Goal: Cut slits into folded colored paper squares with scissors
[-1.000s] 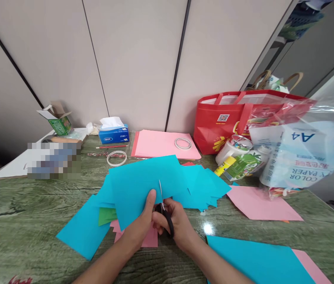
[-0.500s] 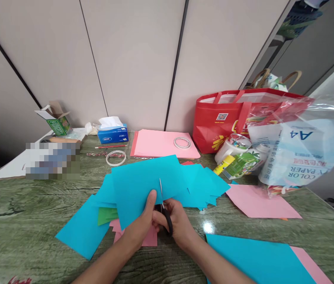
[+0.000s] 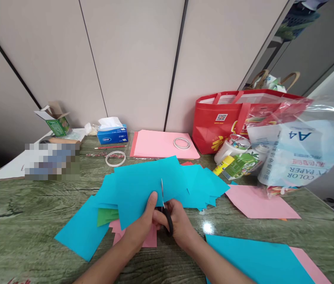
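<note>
My left hand (image 3: 143, 225) pinches the lower edge of a blue sheet of paper (image 3: 139, 185), its thumb lying on top. My right hand (image 3: 177, 221) is closed round the black handles of a pair of scissors (image 3: 168, 221). The blades point away from me, and one shows above the blue sheet, right of my left thumb. Under and beside the held sheet lie more blue pieces (image 3: 196, 185), some green paper (image 3: 106, 216) and pink scraps (image 3: 151, 240). The fingers beneath the sheet are hidden.
At the back stand a tissue box (image 3: 112, 135), a pink paper stack (image 3: 158, 145) with a tape roll (image 3: 181, 143), and a red bag (image 3: 208, 130). A glue stick (image 3: 224, 165) and a plastic paper packet (image 3: 297, 154) are at right. Blue paper (image 3: 252, 256) lies near front right.
The held sheet has shifted very slightly to the right, and the scissors' blades look a little closer together. Both hands stay nearly in place.
</note>
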{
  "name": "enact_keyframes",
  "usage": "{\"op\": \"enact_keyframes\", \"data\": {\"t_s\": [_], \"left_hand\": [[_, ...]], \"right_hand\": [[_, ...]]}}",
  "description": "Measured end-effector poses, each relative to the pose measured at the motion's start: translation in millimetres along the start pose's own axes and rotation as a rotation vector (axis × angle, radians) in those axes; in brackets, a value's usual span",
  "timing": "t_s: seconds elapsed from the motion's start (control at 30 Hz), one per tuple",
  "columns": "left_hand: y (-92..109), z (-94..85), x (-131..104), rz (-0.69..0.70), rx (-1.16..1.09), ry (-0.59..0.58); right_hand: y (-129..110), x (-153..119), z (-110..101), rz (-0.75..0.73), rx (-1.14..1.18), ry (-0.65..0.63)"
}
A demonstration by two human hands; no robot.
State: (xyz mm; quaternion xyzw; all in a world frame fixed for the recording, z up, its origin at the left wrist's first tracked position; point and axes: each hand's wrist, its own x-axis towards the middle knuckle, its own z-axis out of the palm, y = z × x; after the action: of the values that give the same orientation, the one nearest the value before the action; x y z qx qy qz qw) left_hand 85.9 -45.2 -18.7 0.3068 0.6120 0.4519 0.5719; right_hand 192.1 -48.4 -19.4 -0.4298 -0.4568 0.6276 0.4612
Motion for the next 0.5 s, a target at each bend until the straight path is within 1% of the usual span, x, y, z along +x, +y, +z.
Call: {"op": "enact_keyframes", "data": {"t_s": [0.07, 0.17, 0.23, 0.33, 0.5], "left_hand": [[6.1, 3.2, -4.1, 0.010, 0.110, 0.088], [11.4, 6.1, -7.7, 0.035, 0.161, 0.132], [12.7, 6.6, -8.7, 0.050, 0.150, 0.139], [13.5, 6.3, -9.5, 0.077, 0.129, 0.112], [10.8, 5.0, -8.1, 0.006, 0.147, 0.144]], "right_hand": [[-1.1, -0.4, 0.4, -0.004, -0.009, 0.000], [-3.8, -0.8, 1.0, 0.001, -0.026, 0.008], [-5.7, -0.9, 1.6, 0.010, -0.037, 0.016], [-6.4, -0.8, 2.2, 0.014, -0.051, 0.018], [-4.1, -0.6, 1.3, -0.001, -0.072, 0.003]]}}
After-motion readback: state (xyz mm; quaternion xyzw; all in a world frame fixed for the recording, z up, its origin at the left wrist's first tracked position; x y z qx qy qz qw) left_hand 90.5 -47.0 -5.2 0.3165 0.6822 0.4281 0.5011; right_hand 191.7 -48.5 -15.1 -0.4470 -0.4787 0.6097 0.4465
